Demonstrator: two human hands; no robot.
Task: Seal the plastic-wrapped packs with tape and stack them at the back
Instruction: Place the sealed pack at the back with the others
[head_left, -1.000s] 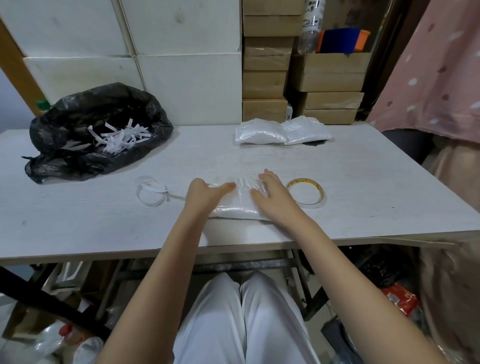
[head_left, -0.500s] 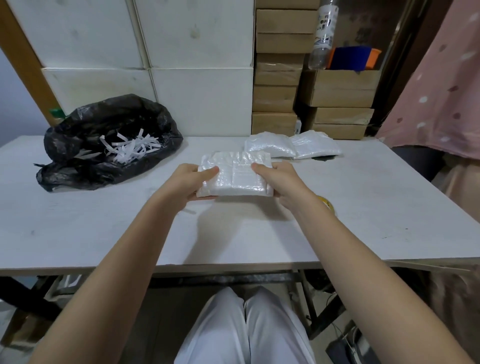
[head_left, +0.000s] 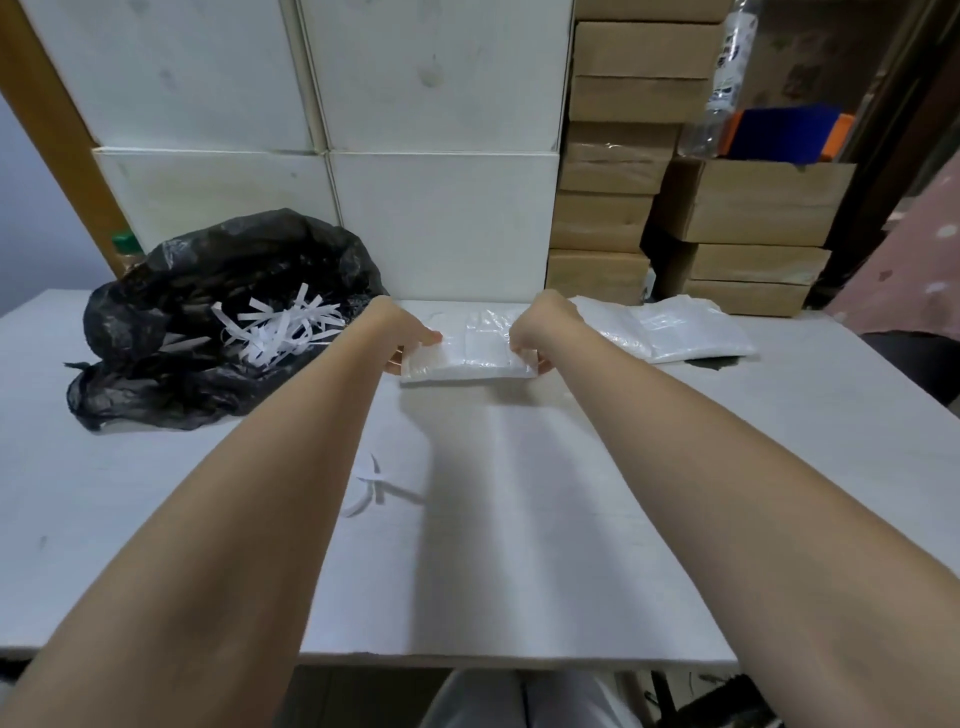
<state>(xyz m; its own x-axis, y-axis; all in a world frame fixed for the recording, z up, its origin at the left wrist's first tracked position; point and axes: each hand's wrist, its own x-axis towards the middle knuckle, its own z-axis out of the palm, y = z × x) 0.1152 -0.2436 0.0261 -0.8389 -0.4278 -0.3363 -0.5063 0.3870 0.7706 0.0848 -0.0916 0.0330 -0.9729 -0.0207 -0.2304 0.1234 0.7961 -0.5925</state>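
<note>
The plastic-wrapped pack (head_left: 470, 351) is between my two hands at the far side of the white table (head_left: 519, 519), close to the white boxes (head_left: 441, 218) at the back. My left hand (head_left: 402, 338) pinches its left end, thumb on top and fingers tucked beneath, and my right hand (head_left: 530, 332) grips its right end the same way, fingers curled round the edge. Whether it already rests on the table or hangs just above it I cannot tell; its near edge looks very low.

As for progress, I judge this one to be taped and on its way to the pile: there are shiny strips across its top that look like tape, though the glare makes that uncertain. Just to its right lie two more sealed packs (head_left: 660, 327), side by side and overlapping a little, so the pile at the back is begun. What is left is to set this pack down with them; it is beside them now, not on top. I can see no further unsealed packs, nor the tape roll.

The pack itself is a flat white rectangle, soft-looking, wrapped in clear crinkled film that catches the light. To the left sits a black rubbish bag (head_left: 208, 322) with white paper strips (head_left: 280, 325) spilling from its mouth, and a stray strip (head_left: 371, 486) lies near my left forearm.
</note>
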